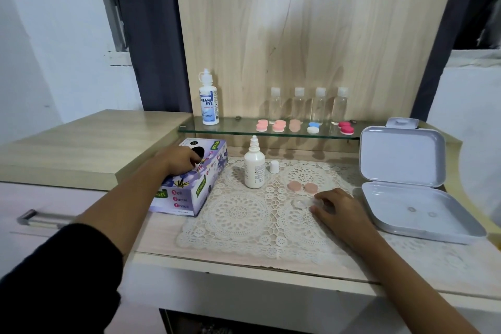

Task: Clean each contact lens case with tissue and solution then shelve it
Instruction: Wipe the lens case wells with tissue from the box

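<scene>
My left hand (180, 161) lies on top of the purple tissue box (189, 192), its fingers curled at the box's dark opening. My right hand (334, 205) rests on the lace mat (244, 219), fingers holding one end of a clear contact lens case (301, 202) that lies open. Its two peach caps (302, 187) sit just behind it. An uncapped white solution bottle (254, 168) stands on the mat with its white cap (274, 167) beside it. Several closed lens cases (303, 126) line the glass shelf (244, 130).
A larger white solution bottle (208, 99) stands at the shelf's left end; several small clear bottles (309, 104) stand behind the cases. An open grey box (406, 198) lies at the right, with two small lenses in its base. A raised wooden counter (81, 144) is at the left.
</scene>
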{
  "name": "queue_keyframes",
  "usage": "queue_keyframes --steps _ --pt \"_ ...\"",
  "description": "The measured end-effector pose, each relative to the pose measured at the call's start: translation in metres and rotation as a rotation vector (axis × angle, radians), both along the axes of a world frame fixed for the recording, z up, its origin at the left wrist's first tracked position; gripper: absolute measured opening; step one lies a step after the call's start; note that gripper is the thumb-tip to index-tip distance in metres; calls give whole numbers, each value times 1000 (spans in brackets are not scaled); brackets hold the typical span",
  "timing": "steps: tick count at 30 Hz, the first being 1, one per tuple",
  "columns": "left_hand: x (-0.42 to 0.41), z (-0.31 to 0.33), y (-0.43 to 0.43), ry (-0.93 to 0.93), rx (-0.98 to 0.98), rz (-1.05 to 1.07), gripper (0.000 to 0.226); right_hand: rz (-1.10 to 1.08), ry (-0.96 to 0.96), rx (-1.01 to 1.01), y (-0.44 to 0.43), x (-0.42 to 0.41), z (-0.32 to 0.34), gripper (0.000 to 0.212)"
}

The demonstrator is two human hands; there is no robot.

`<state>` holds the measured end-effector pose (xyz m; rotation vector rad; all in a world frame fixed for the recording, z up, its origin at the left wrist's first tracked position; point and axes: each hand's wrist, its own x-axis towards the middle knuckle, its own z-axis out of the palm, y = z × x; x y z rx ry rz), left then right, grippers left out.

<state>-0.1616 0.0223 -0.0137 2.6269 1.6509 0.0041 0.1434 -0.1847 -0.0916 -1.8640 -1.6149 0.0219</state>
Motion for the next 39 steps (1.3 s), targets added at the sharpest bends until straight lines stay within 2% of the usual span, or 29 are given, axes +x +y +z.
queue_keyframes --steps 2,13,21,25,27,36,39 --pt "0 1 0 16 -27 -13 41 -2 -5 -12 0 0 0 33" --pt "1 0 -4 -73 22 31 32 -4 -10 -23 1 1 0 32" --pt "-8 1 -5 -385 63 89 12 -5 20 -9 0 0 1 32" --pt "-10 1 -10 -778 -28 135 11 0 23 -1 -1 -1 1 32" --pt "-8 3 -15 -901 -49 160 12 1 22 2 0 0 0 32" --pt "-3 19 -30 -1135 -13 144 18 -1 12 -5 1 1 -1 32" --pt "3 22 -33 -1095 12 149 14 1 14 -4 1 1 -1 32"
